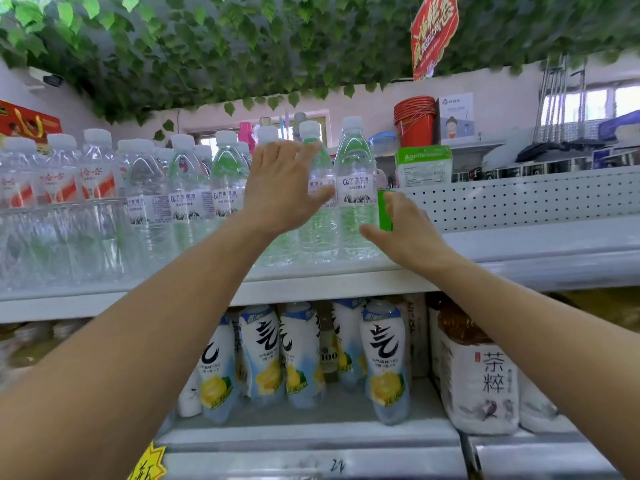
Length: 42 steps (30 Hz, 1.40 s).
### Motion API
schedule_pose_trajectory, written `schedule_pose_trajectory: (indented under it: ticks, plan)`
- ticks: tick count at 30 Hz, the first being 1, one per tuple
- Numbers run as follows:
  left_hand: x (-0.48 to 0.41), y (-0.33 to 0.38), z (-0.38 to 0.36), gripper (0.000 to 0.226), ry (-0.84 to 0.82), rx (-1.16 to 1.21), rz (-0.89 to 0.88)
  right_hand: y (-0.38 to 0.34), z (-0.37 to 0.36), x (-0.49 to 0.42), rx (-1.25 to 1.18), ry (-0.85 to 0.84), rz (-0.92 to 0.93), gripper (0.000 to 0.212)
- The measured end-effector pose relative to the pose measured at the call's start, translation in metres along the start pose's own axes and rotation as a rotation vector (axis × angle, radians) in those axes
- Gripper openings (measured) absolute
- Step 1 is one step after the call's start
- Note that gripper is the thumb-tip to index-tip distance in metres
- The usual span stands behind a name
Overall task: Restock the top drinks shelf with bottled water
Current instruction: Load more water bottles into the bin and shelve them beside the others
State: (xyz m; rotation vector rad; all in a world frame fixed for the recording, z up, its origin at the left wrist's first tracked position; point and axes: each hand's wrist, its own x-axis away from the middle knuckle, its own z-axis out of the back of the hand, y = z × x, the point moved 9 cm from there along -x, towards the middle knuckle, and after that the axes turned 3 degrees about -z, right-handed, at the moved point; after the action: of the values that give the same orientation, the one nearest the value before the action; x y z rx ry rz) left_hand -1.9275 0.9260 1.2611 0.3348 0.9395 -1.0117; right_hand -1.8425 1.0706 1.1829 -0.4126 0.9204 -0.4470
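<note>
Head view, top drinks shelf [519,244]. The water bottles [187,202] are standing upright in a packed row along the left and middle of the shelf, long axes vertical, white caps up. The end bottle [356,202] is closing the row on the right.

The left hand [280,188] is hanging open in front of the bottles just left of the end bottle, fingers straight and spread, thumb pointing right. Whether it is touching them cannot be told. The right hand [405,230] is sitting lower, at the foot of the end bottle and just to its right, with the thumb tip lying against the bottle's lower body. Its fingers are bending up toward a green tag [385,211], and whether they are gripping anything cannot be told. The right hand is therefore the nearer one to the end bottle, which is standing between the two hands.

To the right the shelf is running bare in front of a perforated panel [502,199], so any further bottles would probably be going there. The green tag is standing in that path. A white packet [424,166] and red buckets [414,119] are sitting behind, and lemon drinks [384,358] are filling the shelf below.
</note>
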Motion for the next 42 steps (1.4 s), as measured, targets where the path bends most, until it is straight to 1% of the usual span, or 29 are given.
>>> schedule_pose_trajectory:
  ticks: [2,4,7,10,13,15,18,20,24,26,27,29,30,32,33,34,36,38,40,42]
  plan:
    - [0.035,0.016,0.008,0.06,0.062,0.082,-0.013,-0.006,0.023,0.03,0.098,0.123,0.11,0.053]
    - [0.073,0.035,0.007,0.051,0.07,0.176,-0.023,-0.005,0.039,0.064,0.169,0.189,0.178,0.042]
    - [0.127,0.069,-0.011,0.043,0.003,0.265,-0.055,0.013,0.053,0.116,0.257,0.241,0.229,0.032]
    - [0.174,0.108,-0.033,0.039,-0.076,0.348,-0.083,0.042,0.061,0.166,0.341,0.238,0.244,0.03]
    - [0.214,0.148,-0.065,0.037,-0.199,0.45,-0.066,0.086,0.063,0.212,0.423,0.137,0.199,0.028]
    - [0.237,0.178,-0.095,0.039,-0.318,0.484,-0.055,0.125,0.065,0.238,0.451,0.044,0.132,0.026]
    - [0.276,0.237,-0.144,0.042,-0.558,0.518,-0.065,0.194,0.07,0.276,0.461,-0.123,-0.036,0.027]
    - [0.308,0.283,-0.174,0.043,-0.708,0.528,-0.068,0.246,0.077,0.307,0.426,-0.228,-0.173,0.028]
    - [0.381,0.386,-0.226,0.042,-0.956,0.646,-0.019,0.354,0.09,0.385,0.392,-0.448,-0.392,0.024]
    - [0.425,0.435,-0.254,0.042,-1.103,0.742,0.066,0.405,0.097,0.427,0.371,-0.543,-0.49,0.021]
    - [0.45,0.459,-0.27,0.043,-1.178,0.81,0.135,0.431,0.101,0.449,0.362,-0.583,-0.537,0.02]
    - [0.497,0.5,-0.298,0.039,-1.294,0.953,0.317,0.48,0.101,0.492,0.326,-0.672,-0.624,0.018]
    - [0.521,0.516,-0.312,0.032,-1.338,0.992,0.417,0.503,0.097,0.515,0.299,-0.714,-0.674,0.017]
    - [0.568,0.541,-0.336,0.021,-1.386,1.041,0.646,0.544,0.083,0.56,0.262,-0.8,-0.777,0.004]
    - [0.592,0.552,-0.347,0.022,-1.398,1.051,0.751,0.564,0.071,0.585,0.261,-0.858,-0.819,0.007]
    - [0.618,0.562,-0.357,0.023,-1.417,1.043,0.814,0.582,0.057,0.613,0.257,-0.925,-0.863,0.011]
    - [0.669,0.579,-0.374,0.028,-1.496,1.034,0.905,0.608,0.024,0.666,0.184,-1.05,-0.932,0.01]
    - [0.717,0.59,-0.394,0.036,-1.563,1.012,1.032,0.629,-0.005,0.709,0.146,-1.132,-0.984,0.016]
    - [0.76,0.594,-0.418,0.046,-1.574,0.951,1.131,0.65,-0.031,0.746,0.146,-1.17,-1.05,0.022]
    - [0.795,0.595,-0.445,0.052,-1.555,0.886,1.179,0.67,-0.059,0.776,0.135,-1.174,-1.1,0.023]
